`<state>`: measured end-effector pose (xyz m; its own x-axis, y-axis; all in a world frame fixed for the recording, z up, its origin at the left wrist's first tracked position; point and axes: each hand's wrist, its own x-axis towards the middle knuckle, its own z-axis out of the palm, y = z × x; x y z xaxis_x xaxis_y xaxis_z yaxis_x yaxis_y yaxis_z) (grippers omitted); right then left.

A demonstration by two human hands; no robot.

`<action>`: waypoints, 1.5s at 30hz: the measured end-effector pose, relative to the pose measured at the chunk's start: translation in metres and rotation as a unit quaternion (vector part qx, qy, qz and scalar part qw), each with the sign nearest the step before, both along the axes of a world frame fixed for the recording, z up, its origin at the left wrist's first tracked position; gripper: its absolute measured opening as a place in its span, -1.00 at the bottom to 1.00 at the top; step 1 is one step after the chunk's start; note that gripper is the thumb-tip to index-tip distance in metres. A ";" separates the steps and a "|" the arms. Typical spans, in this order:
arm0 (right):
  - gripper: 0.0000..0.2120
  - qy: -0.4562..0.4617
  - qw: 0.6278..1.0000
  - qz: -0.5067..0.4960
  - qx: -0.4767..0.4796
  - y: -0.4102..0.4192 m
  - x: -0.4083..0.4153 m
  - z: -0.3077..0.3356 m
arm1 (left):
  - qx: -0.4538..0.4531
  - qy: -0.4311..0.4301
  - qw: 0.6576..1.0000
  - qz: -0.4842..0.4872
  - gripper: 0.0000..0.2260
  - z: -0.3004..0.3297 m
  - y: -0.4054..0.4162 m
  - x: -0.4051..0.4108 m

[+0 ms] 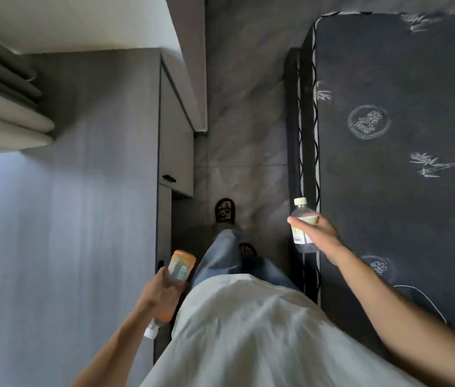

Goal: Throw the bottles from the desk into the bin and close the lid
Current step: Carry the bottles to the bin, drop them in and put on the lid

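Nothing legible here — the clear bottle (303,230) shows a barcode, the mattress (399,152) round printed emblems — all too blurred to read.

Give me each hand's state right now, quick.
Left hand: closed around an orange plastic bottle, white cap pointing down.
Right hand: closed around a clear plastic bottle with pale green cap, upright.

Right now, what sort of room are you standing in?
Probably a bedroom: a dark mattress on the right, a grey desk with a cabinet on the left, tiled floor between. No bin in view.
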<state>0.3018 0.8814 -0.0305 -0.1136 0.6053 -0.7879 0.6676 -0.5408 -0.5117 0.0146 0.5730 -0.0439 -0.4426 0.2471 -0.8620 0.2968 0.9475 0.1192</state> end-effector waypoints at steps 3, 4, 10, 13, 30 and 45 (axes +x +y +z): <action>-0.69 -0.014 1.000 0.020 -0.004 0.035 -0.024 -0.001 | 0.002 0.010 0.999 -0.037 -0.57 -0.004 0.042 -0.029; -0.69 -0.025 0.999 0.021 -0.007 0.045 -0.028 -0.002 | 0.003 0.015 0.999 -0.051 -0.57 -0.004 0.060 -0.040; -0.69 -0.069 0.996 -0.025 -0.056 0.077 -0.036 -0.008 | 0.024 0.012 0.995 -0.095 -0.59 -0.001 0.196 -0.100; -0.63 -0.116 0.987 -0.046 -0.100 0.088 -0.029 -0.007 | 0.052 0.005 0.990 -0.132 -0.48 0.000 0.270 -0.123; -0.79 -0.127 0.986 -0.064 -0.091 0.356 -0.067 -0.001 | 0.066 0.004 0.994 -0.081 -0.56 -0.002 0.550 -0.173; -0.61 -0.043 0.998 0.009 -0.036 0.640 -0.248 -0.009 | -0.041 -0.001 0.999 0.029 -0.55 -0.011 0.637 -0.249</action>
<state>0.0535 1.5215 -0.0393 -0.0540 0.5449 -0.8368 0.7167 -0.5624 -0.4125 -0.2348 1.2101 -0.0545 -0.4528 0.1508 -0.8787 0.2417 0.9694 0.0418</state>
